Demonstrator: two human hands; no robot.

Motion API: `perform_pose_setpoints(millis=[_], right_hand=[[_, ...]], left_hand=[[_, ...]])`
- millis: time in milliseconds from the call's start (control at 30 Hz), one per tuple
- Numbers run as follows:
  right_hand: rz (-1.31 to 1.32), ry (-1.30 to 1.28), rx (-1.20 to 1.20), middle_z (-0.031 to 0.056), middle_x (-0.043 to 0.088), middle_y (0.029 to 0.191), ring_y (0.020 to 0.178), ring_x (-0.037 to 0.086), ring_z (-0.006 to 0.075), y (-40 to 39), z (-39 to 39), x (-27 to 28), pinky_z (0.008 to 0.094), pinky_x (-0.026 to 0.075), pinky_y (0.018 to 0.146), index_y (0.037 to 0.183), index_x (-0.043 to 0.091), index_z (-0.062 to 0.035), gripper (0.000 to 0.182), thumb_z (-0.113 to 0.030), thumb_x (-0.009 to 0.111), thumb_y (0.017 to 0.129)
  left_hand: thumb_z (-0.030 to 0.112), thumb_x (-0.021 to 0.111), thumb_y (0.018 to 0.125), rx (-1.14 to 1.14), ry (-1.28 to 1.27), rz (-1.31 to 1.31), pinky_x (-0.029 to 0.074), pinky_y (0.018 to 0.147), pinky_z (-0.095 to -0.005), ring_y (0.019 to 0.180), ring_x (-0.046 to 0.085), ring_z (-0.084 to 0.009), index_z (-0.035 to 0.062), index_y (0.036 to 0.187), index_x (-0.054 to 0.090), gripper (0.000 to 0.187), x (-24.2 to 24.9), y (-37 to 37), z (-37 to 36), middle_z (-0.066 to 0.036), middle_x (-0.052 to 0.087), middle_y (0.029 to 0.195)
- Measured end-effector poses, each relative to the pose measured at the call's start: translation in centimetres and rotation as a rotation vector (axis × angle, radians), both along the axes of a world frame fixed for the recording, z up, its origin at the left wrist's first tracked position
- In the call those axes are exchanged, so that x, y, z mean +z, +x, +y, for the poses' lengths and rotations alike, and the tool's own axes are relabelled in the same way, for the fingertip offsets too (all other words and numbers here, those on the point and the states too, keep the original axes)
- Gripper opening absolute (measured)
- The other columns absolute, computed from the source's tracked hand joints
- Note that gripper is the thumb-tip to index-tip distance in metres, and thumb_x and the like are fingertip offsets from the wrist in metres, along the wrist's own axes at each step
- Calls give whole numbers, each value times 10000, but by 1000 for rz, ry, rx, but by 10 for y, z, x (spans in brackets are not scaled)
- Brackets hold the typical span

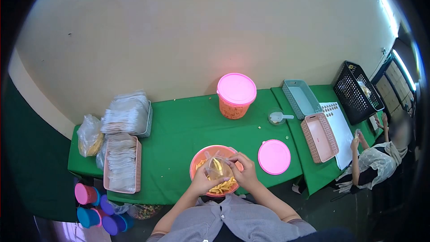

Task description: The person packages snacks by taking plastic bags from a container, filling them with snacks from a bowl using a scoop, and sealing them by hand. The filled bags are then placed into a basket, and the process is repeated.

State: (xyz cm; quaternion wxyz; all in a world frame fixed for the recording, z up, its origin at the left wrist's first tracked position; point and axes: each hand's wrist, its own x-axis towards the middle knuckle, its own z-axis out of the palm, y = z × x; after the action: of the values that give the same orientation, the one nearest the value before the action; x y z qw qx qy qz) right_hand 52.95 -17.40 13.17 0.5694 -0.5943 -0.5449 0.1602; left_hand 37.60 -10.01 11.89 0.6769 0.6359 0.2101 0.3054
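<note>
Over a round orange tub (194, 159) of yellow finger-shaped snacks (220, 188), I hold a small clear plastic bag (217, 168). A few of the snacks show inside the bag. My left hand (202, 182) grips the bag's left and lower side. On its upper right edge, the fingers of my right hand (243, 170) are closed. A pink round lid (274, 157) lies flat to the right of the tub. Behind stands a lidded tub (235, 98) of orange contents with a pink top.
Stacks of clear bags fill a pink basket (138, 166) and a blue-grey basket (149, 121) at left. A white scoop (278, 116) rests on a small container. Blue-grey tray (301, 96), pink tray (319, 137) and black crate (357, 92) stand right, near another person (376, 166). Buckets (87, 192) sit lower left.
</note>
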Motion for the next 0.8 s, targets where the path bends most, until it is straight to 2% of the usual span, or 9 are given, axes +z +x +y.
perform_pose_setpoints(millis=[67,133,233,333,467,567,633,733,800], right_hand=[[-71,26,-7,116,625,809,749,614,203,-1,0,0,301,480,681,863,609,20,66,-29,643,835],[-60,26,-33,126,615,788,723,612,214,-4,1,4,306,481,663,854,600,20,57,-15,639,830],[-25,9,-32,112,613,792,716,609,191,-4,1,1,291,481,655,849,589,24,61,-17,633,844],[129,-17,-86,88,614,808,728,601,150,-4,1,-11,274,481,658,844,585,23,65,-27,620,866],[295,-19,-103,68,615,830,741,588,117,-5,4,-24,256,478,667,866,592,24,71,-42,615,882],[294,-109,-17,60,621,788,707,581,114,-1,3,-23,263,468,648,928,625,23,109,-67,630,867],[219,-184,80,67,627,788,703,586,128,7,0,-15,268,472,655,934,636,21,109,-62,626,864],[126,-61,12,85,636,784,700,597,152,-8,-3,-5,281,478,663,908,640,19,94,-58,624,858],[91,-56,134,103,637,785,713,605,175,-13,-5,8,297,484,683,887,641,24,97,-66,637,849]], left_hand=[[51,723,795,2,-34,27,423,1006,-344,1204,510,-193,-41,1332,429,619,1,0,1,-134,528,1309],[75,709,821,-2,-186,27,431,985,-326,1123,559,-190,-13,1268,532,489,-2,-1,3,-112,585,1230],[86,667,861,36,-64,2,447,964,-314,1067,589,-179,-18,1234,559,402,-6,0,3,-94,638,1136],[91,611,902,100,-122,-46,454,949,-321,1082,588,-178,-40,1221,556,348,-12,2,-2,-97,643,1132],[136,567,936,120,-237,-121,448,953,-315,1089,586,-180,-39,1275,509,386,-11,2,-4,-110,624,1180],[167,559,947,57,-69,94,426,965,-309,1133,557,-187,-24,1358,415,476,-15,-6,2,-149,579,1243],[239,488,984,90,309,96,409,976,-319,1166,527,-188,-16,1402,347,510,3,-4,-1,-175,519,1319],[329,394,1011,83,230,66,403,975,-321,1156,519,-186,-24,1405,340,532,6,-1,-3,-192,485,1349],[351,368,1015,90,139,4,416,952,-311,1113,534,-172,-34,1378,380,530,-3,2,1,-180,524,1302]])
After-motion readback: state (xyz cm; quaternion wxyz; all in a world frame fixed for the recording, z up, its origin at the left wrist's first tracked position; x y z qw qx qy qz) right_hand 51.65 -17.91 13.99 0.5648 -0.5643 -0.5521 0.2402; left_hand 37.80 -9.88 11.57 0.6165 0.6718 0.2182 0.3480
